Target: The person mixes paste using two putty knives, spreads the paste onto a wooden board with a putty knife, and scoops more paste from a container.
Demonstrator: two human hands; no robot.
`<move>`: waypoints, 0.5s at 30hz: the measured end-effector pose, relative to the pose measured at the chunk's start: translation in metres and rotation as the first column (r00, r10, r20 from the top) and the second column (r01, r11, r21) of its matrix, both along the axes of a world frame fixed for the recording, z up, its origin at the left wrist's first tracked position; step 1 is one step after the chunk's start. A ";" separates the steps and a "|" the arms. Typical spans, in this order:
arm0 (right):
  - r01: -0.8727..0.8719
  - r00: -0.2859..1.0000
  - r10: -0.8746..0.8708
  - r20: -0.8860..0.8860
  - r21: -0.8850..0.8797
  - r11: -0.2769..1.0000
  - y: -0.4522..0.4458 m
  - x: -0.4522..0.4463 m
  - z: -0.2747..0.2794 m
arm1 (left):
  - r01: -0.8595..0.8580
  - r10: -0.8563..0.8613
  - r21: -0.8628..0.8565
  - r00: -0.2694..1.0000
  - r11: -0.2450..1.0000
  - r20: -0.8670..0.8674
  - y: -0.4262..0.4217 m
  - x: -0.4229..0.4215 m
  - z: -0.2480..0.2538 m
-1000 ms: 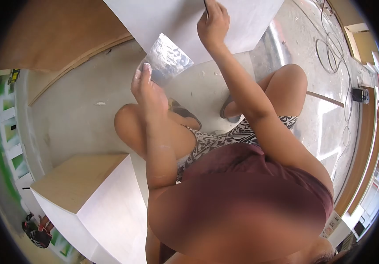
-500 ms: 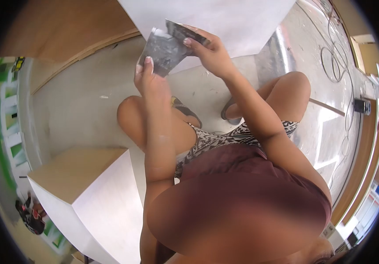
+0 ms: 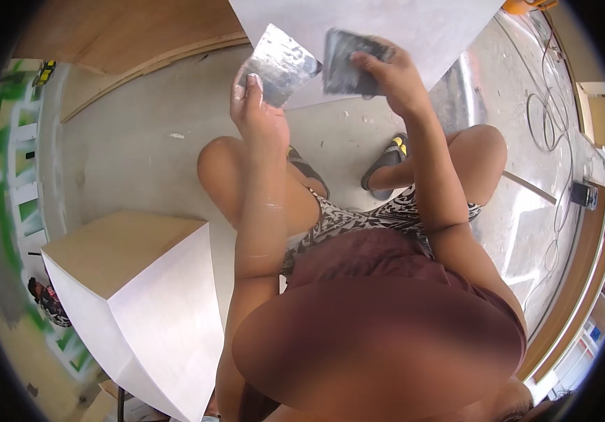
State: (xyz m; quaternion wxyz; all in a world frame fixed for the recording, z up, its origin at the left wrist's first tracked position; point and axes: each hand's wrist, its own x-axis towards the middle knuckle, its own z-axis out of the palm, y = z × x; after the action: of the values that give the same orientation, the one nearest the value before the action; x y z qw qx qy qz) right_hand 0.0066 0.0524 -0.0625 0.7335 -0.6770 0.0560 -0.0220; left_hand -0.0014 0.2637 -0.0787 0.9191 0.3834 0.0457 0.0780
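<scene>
My left hand (image 3: 259, 116) is closed on a square, shiny metal putty scraper (image 3: 282, 62), its thumb pressed on the near face. White smears mark the scraper and my fingertips. My right hand (image 3: 406, 83) grips a second, darker grey putty scraper (image 3: 343, 69), thumb laid across it; this one is slightly blurred. The two flat blades are held up side by side with a narrow gap between them. Behind and below them is a large white panel (image 3: 380, 17).
A white box with a tan top (image 3: 165, 302) stands by my left side. A brown wooden board (image 3: 126, 32) lies at upper left. Loose cable (image 3: 545, 119) and a black device (image 3: 583, 195) are on the floor at right. Another person (image 3: 50, 304) is at far left; an orange object (image 3: 524, 5) shows top right.
The scrapers, which overlapped before, are now apart. My right hand has moved to the right, and its scraper has turned to face me more. The whole view has shifted slightly.
</scene>
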 end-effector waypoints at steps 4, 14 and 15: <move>-0.037 0.998 0.041 -0.054 0.060 0.997 0.013 -0.002 -0.005 | 0.056 -0.071 0.294 0.997 0.954 0.043 -0.013 -0.007 -0.013; 0.382 0.887 -0.303 0.347 -0.186 0.905 -0.011 0.041 -0.026 | 0.020 0.009 0.624 0.999 0.782 -0.043 -0.016 -0.010 -0.029; 0.473 0.845 -0.327 0.422 -0.305 0.827 -0.010 0.048 -0.032 | 0.021 0.017 0.483 0.997 0.876 -0.075 -0.014 -0.008 -0.021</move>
State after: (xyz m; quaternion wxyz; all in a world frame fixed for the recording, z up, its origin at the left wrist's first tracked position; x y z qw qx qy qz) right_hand 0.0550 0.0419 -0.0942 0.5566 -0.7686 0.0611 -0.3093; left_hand -0.0096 0.2495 -0.0997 0.7920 0.6034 0.0597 0.0711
